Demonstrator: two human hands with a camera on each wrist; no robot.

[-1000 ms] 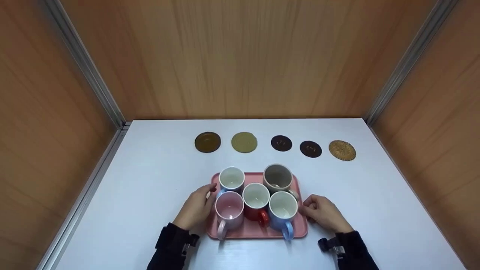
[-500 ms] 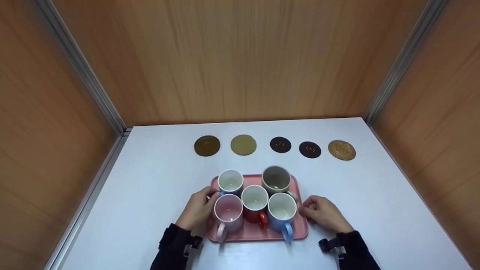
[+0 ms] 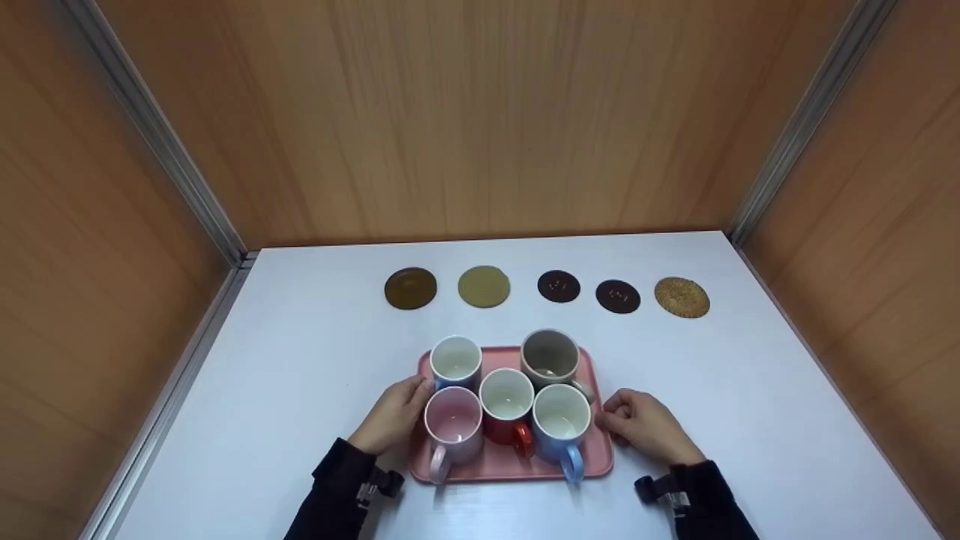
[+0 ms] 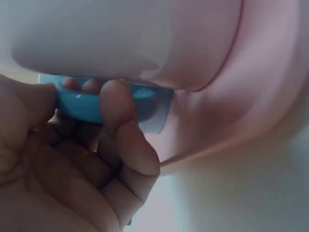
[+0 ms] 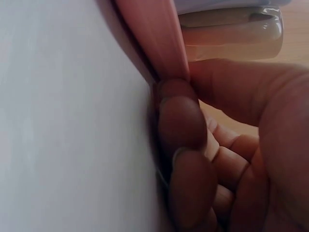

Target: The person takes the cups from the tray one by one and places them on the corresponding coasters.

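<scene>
The white surface (image 3: 315,360) carries a pink tray (image 3: 517,457) near its front edge, between the two hands. Five mugs stand upright on the tray: white (image 3: 455,361), grey (image 3: 550,355), pink (image 3: 452,425), red (image 3: 507,405) and blue (image 3: 561,427). The left hand (image 3: 391,415) lies against the tray's left edge, its fingers (image 4: 118,121) curled and touching a blue handle (image 4: 82,104) under the white mug. The right hand (image 3: 643,426) sits at the tray's right edge, its fingers (image 5: 181,121) curled and pinching the rim. Five coasters (image 3: 559,286) lie in a row behind, well apart from the tray.
</scene>
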